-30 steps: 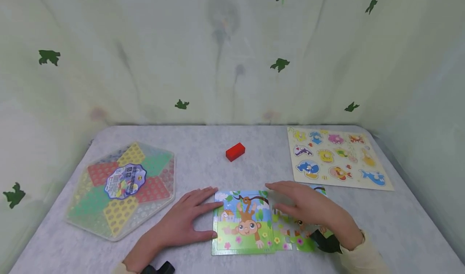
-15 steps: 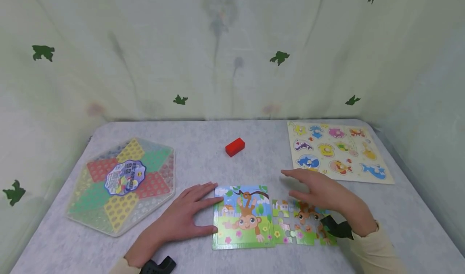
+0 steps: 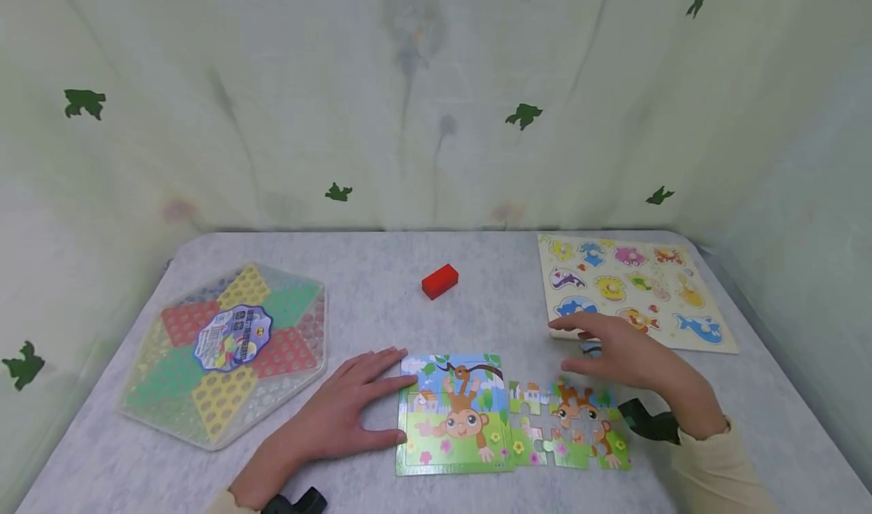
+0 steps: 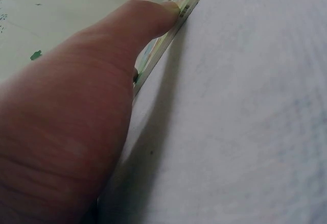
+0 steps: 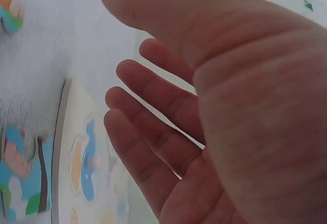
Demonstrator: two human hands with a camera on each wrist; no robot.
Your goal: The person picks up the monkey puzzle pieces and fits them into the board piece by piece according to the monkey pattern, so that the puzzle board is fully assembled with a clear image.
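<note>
In the head view, my left hand [image 3: 354, 408] rests on the table with its fingers spread, thumb and fingertips at the left edge of a square monkey picture puzzle [image 3: 456, 438]. The left wrist view shows the thumb [image 4: 158, 20] on the board's edge. Loose jigsaw pieces [image 3: 572, 450] with monkey and flower parts lie against the puzzle's right side. My right hand [image 3: 630, 355] hovers beyond those pieces, fingers loosely extended and holding nothing. Below it, the right wrist view has a blue jigsaw piece [image 5: 23, 178] with a brown branch, partly hidden by the hand in the head view.
A cream knob puzzle board [image 3: 654, 279] with animal shapes lies at the back right, its near edge overlapped by my right hand. A red block [image 3: 440, 281] sits at the back middle. On the left is a hexagonal checkers board [image 3: 225, 355] under clear plastic. Cloth walls surround the table.
My right hand has drawn away from the picture puzzle to the right, uncovering the loose jigsaw pieces. The left hand stays at the puzzle's edge.
</note>
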